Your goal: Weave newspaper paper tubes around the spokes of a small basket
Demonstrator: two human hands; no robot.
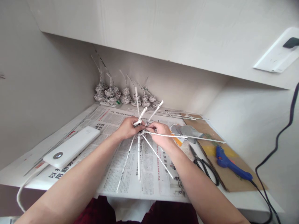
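Note:
Between my hands is a small woven piece of rolled newspaper (141, 135), with several thin paper sticks radiating from it over the table. My left hand (129, 128) pinches it from the left, thumb and fingers closed near a short upright paper roll (143, 114). From the right, my right hand (161, 133) is closed at the centre, fingertips meeting those of the left. One long paper stick (187, 137) extends rightward from under the right hand. The fingers partly hide the weave.
Several woven paper gourds (126, 95) stand along the back wall. A white power strip (73, 147) lies left. At right are black scissors (204, 165) and a blue glue gun (231, 165) on cardboard (219, 183), its cord trailing right. Newspaper (112, 174) covers the table.

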